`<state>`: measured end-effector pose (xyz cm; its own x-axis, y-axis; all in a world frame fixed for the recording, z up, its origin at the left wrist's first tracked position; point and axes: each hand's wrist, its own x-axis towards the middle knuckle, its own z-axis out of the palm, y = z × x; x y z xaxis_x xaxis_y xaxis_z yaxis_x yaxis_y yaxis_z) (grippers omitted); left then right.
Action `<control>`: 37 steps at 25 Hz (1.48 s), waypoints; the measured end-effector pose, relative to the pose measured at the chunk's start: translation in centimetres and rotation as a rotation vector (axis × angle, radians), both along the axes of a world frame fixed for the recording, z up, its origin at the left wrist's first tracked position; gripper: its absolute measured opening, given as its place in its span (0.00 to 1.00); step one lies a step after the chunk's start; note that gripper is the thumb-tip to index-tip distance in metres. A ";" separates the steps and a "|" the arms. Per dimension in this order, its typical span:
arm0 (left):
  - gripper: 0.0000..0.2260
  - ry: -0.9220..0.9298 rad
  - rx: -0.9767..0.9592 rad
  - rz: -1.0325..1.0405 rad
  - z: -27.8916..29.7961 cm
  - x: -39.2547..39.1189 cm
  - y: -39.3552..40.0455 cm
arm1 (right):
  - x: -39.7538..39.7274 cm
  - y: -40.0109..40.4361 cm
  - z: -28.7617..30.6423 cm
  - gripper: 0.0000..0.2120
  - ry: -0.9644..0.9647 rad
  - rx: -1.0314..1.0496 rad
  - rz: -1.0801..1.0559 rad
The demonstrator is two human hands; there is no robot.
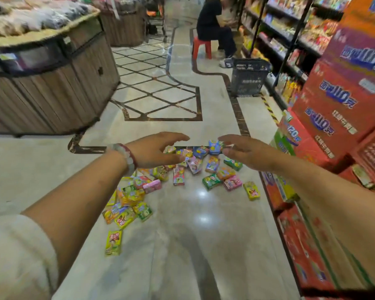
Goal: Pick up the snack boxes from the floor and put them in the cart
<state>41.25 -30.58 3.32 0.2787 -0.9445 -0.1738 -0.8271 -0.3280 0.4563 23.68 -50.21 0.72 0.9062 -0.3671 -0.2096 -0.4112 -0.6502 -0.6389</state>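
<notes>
Below both open hands [152, 151] [249, 153] lie snack boxes [179, 176].

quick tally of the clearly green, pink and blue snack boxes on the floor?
Only boxes whose colour reads clearly; the blurred pile and those behind the hands are left out.
Green boxes: 3
Pink boxes: 3
Blue boxes: 2
Total: 8

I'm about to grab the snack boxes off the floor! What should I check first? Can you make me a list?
1. Left hand free: ok, open, holding nothing.
2. Right hand free: ok, open, empty.
3. Snack boxes in sight: ok, scattered on the floor under both hands.
4. Hands touching boxes: cannot tell, they seem to be above the pile.
5. Container ready: cannot tell, only a dark basket stands further along the aisle.
6. Seated person in the way: ok, far off.
</notes>
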 end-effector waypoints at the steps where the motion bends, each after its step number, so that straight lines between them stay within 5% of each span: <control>1: 0.26 0.014 0.010 0.004 -0.8 1.6 -1.8 | 1.6 -1.6 -1.2 0.21 0.006 0.041 -0.016; 19: 0.24 0.331 0.119 0.335 -27.2 32.0 -26.8 | 34.3 -27.3 -27.7 0.19 0.284 0.158 -0.081; 27: 0.21 0.432 0.192 0.556 -54.0 38.3 -31.8 | 40.8 -32.6 -53.7 0.18 0.376 0.207 -0.188; 32: 0.21 0.396 0.264 0.694 -73.9 39.3 -32.4 | 43.8 -35.2 -72.1 0.18 0.254 0.284 -0.475; 34: 0.25 0.400 0.333 0.761 -80.2 40.8 -32.8 | 45.8 -35.8 -77.5 0.24 0.242 0.351 -0.582; 37: 0.36 0.452 0.365 0.783 -86.3 43.3 -34.0 | 47.6 -37.1 -83.0 0.45 0.206 0.388 -0.569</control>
<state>84.54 -64.63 -82.96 0.6399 -0.3878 -0.6634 -0.0873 -0.8944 0.4386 71.24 -87.29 -82.24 0.5246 -0.6353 -0.5667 -0.7558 -0.0412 -0.6535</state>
